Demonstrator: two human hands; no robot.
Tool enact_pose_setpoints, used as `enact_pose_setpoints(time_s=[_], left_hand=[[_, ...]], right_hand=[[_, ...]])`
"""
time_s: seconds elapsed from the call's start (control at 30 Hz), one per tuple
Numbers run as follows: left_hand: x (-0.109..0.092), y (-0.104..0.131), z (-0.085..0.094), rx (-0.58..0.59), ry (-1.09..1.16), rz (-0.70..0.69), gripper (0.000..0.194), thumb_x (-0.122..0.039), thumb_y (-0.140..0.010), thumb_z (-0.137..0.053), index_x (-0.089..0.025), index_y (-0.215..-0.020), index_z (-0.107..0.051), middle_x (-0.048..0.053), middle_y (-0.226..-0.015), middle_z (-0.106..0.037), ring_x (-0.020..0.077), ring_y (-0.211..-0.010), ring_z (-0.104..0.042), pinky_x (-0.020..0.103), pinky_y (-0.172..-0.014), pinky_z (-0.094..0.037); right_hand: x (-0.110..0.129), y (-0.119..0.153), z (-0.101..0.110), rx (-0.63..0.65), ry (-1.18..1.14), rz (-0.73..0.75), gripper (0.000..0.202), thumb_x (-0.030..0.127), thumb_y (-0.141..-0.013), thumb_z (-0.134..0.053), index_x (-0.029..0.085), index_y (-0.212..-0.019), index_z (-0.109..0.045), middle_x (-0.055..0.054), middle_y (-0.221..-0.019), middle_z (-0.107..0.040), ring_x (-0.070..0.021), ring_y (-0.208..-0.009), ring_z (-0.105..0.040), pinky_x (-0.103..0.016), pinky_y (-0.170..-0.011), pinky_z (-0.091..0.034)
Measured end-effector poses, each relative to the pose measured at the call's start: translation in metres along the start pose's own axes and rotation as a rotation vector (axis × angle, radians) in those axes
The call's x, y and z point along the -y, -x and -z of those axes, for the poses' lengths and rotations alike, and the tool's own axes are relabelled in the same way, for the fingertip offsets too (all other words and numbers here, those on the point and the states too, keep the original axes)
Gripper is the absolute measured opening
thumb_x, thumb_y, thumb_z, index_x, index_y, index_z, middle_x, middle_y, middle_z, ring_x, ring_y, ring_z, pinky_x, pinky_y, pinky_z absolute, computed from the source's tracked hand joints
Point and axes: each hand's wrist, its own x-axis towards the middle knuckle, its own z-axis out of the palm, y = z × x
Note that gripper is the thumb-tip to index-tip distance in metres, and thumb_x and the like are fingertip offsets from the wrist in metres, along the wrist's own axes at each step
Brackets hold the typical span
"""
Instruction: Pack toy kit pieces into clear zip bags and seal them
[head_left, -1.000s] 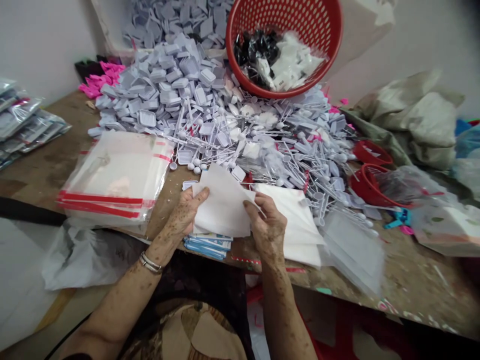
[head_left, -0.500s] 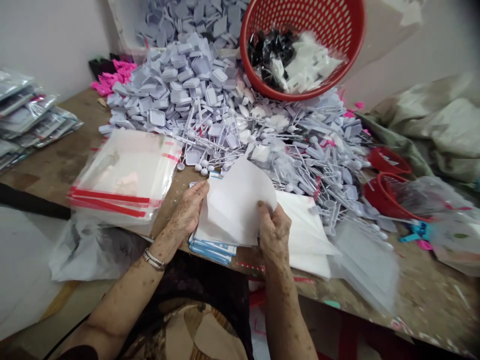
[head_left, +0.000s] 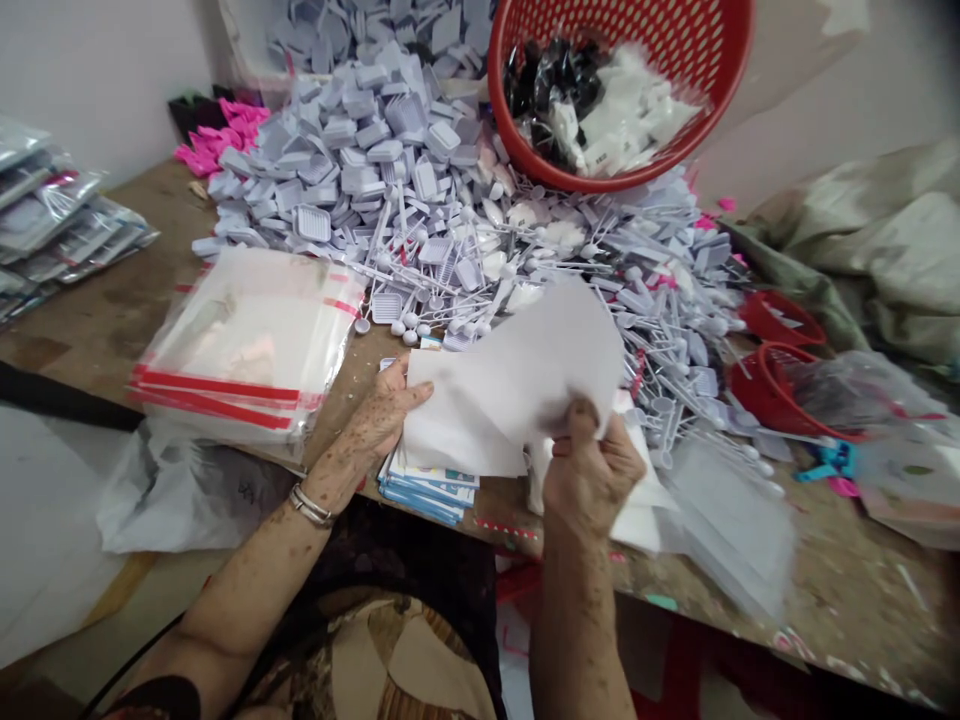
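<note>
My left hand grips the left edge of a white sheet, thumb on top. My right hand pinches the sheet's right part, which curves up off the table; its fingertips are partly blurred. Beneath the sheet lies a stack of blue-edged printed cards, mostly covered. Under and beyond my right hand rests a pile of white sheets. To the left of my left hand lies a stack of clear plastic bags with red strips.
A large heap of pale plastic trays and small spoon-like pieces spreads across the back. A red basket with black and white packets leans over it. Small red baskets stand right; filled bags are stacked far left. Clear plastic sheets overhang the front edge.
My right hand has moved right, drawing the sheet's right part over and up. The left hand stays at the left edge, its thumb now over the sheet.
</note>
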Motion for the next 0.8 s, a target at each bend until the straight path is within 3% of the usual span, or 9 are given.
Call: enact_pose_setpoints(time_s=[0.07,0.2,0.37,0.5,0.57,0.63,0.7,0.8], left_hand=[[-0.002,-0.001,-0.001,-0.018,-0.023,0.003,0.05,-0.025,-0.064,-0.082,-0.018,-0.111,-0.066,0.007,-0.11,-0.074,0.0266,-0.103,-0.069,0.037,-0.089,-0.056],[-0.003,-0.001,-0.002,-0.033,-0.02,0.047,0.052,-0.028,-0.067,-0.083,-0.019,-0.115,-0.066,0.007,-0.109,-0.074,0.0268,-0.102,-0.07,0.037,-0.09,-0.056],[-0.002,0.002,-0.007,-0.089,0.048,0.054,0.053,-0.04,-0.071,-0.082,-0.02,-0.118,-0.066,0.008,-0.105,-0.075,0.0292,-0.106,-0.068,0.043,-0.096,-0.054],[-0.006,0.007,-0.015,-0.052,-0.036,0.071,0.063,-0.026,-0.062,-0.086,-0.02,-0.121,-0.063,0.007,-0.105,-0.074,0.0286,-0.097,-0.071,0.042,-0.088,-0.058],[-0.012,0.01,-0.017,-0.076,-0.066,0.059,0.06,-0.022,-0.063,-0.083,-0.02,-0.119,-0.064,0.006,-0.103,-0.074,0.0271,-0.091,-0.072,0.04,-0.084,-0.059],[-0.019,0.012,-0.019,-0.057,-0.078,0.056,0.06,-0.021,-0.064,-0.081,-0.023,-0.122,-0.064,0.004,-0.103,-0.074,0.0257,-0.089,-0.072,0.038,-0.081,-0.059],[-0.028,0.014,-0.019,0.008,-0.108,0.053,0.063,-0.02,-0.065,-0.081,-0.025,-0.125,-0.063,0.004,-0.105,-0.073,0.0244,-0.087,-0.071,0.034,-0.077,-0.059],[-0.04,0.016,-0.022,0.095,-0.161,0.043,0.062,-0.021,-0.069,-0.081,-0.024,-0.128,-0.063,0.005,-0.102,-0.073,0.0231,-0.083,-0.07,0.029,-0.072,-0.057]], right_hand=[[0.003,-0.001,0.011,-0.025,-0.089,-0.056,0.034,0.05,-0.081,-0.065,0.019,-0.091,-0.071,-0.002,-0.07,-0.066,-0.0195,-0.068,-0.061,-0.031,-0.062,-0.049],[0.008,-0.002,0.018,0.226,0.008,-0.167,0.033,0.044,-0.075,-0.072,0.017,-0.093,-0.071,-0.004,-0.079,-0.071,-0.0198,-0.071,-0.062,-0.033,-0.065,-0.051],[0.006,0.009,-0.003,0.298,0.307,-0.021,0.038,0.043,-0.085,-0.057,0.017,-0.111,-0.064,-0.001,-0.071,-0.067,-0.0172,-0.06,-0.056,-0.031,-0.061,-0.049],[0.004,0.017,-0.019,0.242,0.349,0.119,0.04,0.041,-0.088,-0.055,0.019,-0.121,-0.058,-0.01,-0.106,-0.069,-0.0249,-0.09,-0.065,-0.04,-0.079,-0.053],[0.006,0.015,-0.02,0.192,0.304,0.14,0.052,0.043,-0.084,-0.062,0.019,-0.13,-0.053,-0.014,-0.126,-0.062,-0.028,-0.11,-0.061,-0.044,-0.09,-0.051],[0.011,0.011,-0.016,0.225,0.159,0.083,0.064,0.044,-0.079,-0.07,0.02,-0.135,-0.049,-0.015,-0.136,-0.057,-0.0287,-0.118,-0.058,-0.045,-0.094,-0.051],[0.017,0.006,-0.009,0.342,-0.051,-0.048,0.064,0.044,-0.075,-0.075,0.02,-0.13,-0.053,-0.014,-0.131,-0.063,-0.0285,-0.112,-0.063,-0.043,-0.089,-0.054],[0.025,0.001,-0.003,0.469,-0.264,-0.26,0.048,0.043,-0.07,-0.08,0.016,-0.108,-0.067,-0.011,-0.104,-0.075,-0.0277,-0.089,-0.07,-0.041,-0.077,-0.057]])
